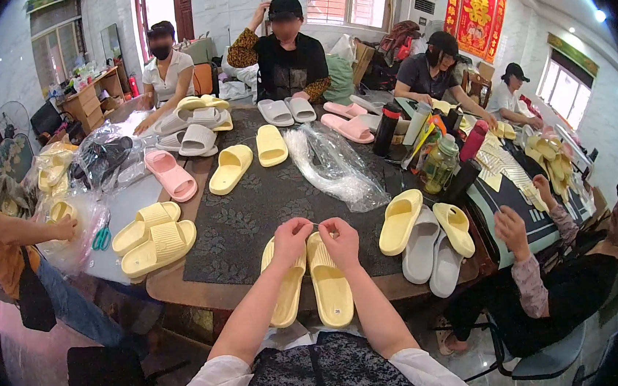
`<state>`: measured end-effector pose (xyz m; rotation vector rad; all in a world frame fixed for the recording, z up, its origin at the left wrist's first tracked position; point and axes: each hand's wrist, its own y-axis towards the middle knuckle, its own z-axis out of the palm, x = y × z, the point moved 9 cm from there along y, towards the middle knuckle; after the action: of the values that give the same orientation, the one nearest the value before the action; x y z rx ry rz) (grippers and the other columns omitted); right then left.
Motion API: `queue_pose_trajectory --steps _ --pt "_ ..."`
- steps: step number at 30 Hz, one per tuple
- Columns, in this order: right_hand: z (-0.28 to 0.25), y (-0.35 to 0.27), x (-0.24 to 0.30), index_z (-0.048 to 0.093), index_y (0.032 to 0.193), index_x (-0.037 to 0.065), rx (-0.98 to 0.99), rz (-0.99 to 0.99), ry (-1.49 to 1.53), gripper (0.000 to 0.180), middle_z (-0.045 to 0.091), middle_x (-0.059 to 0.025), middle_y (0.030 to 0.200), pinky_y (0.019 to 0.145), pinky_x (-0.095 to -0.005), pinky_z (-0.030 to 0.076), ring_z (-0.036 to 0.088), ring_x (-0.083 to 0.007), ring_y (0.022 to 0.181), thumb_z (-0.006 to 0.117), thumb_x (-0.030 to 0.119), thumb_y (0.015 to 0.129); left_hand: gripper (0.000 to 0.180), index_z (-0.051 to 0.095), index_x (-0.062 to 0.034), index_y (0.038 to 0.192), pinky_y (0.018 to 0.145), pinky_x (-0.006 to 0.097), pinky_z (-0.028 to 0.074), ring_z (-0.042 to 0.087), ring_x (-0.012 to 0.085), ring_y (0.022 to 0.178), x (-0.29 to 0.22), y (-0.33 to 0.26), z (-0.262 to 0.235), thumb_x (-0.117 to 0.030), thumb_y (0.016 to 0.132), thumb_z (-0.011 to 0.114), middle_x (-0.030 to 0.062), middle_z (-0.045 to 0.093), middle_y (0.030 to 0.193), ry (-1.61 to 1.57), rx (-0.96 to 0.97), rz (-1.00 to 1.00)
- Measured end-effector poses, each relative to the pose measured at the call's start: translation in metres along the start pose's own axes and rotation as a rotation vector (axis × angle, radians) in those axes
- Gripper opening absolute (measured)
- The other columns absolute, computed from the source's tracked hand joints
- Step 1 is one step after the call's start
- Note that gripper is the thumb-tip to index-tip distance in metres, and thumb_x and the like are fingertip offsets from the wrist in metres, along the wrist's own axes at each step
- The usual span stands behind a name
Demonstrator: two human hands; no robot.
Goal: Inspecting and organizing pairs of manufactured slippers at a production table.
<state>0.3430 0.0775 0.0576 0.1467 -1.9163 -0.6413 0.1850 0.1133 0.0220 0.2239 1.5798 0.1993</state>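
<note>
brown table (167,288) bears two yellow slippers (330,288) at its near edge, with space to other slippers (158,249) either side, dark mat (213,234) ahead. left hand (293,240) and right hand (340,242) pinch over the straps; on what, i cannot tell.

Brown table (172,287), dark leaf-patterned mat (227,226) spread on top. Yellow slippers (330,290) at near edge, more on mat beside clear plastic bundle (333,176). Grey slippers (421,238) near right corner, pink slipper (173,177) left, bottles (387,133) right.
</note>
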Motion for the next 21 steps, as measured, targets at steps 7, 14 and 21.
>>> queue_pose_trajectory --steps 7,14,21 --pt "0.005 -0.002 0.005 0.065 0.082 0.006 0.056 -0.014 -0.078 0.010 0.064 -0.0046 0.074 0.058 -0.0302 0.046 0.061 -0.0179 0.062 0.069 0.015 0.080 0.009 0.067 -0.0007 0.088 0.063 0.022 0.044 0.053 0.0044 0.069 0.006 0.001 0.001 -0.010 0.086 0.066 -0.0035 0.062 0.075 0.008 0.032 -0.019" --pt "0.005 -0.002 0.007 0.066 0.083 0.007 0.032 -0.047 -0.078 0.010 0.065 -0.0035 0.074 0.054 -0.0289 0.043 0.057 -0.0151 0.058 0.069 0.016 0.081 0.013 0.068 -0.0008 0.091 0.067 0.026 0.049 0.060 0.0088 0.071 0.013 0.003 -0.005 -0.012 0.084 0.068 0.0025 0.067 0.077 -0.024 -0.013 -0.020" --pt "0.005 -0.002 0.003 0.067 0.085 0.005 0.018 -0.020 -0.015 0.008 0.063 0.0009 0.071 0.051 -0.0232 0.037 0.047 -0.0045 0.056 0.069 0.012 0.082 0.013 0.068 -0.0007 0.091 0.067 0.026 0.048 0.060 0.0086 0.071 0.011 0.004 -0.007 -0.012 0.085 0.066 0.0024 0.067 0.077 -0.039 -0.036 -0.014"
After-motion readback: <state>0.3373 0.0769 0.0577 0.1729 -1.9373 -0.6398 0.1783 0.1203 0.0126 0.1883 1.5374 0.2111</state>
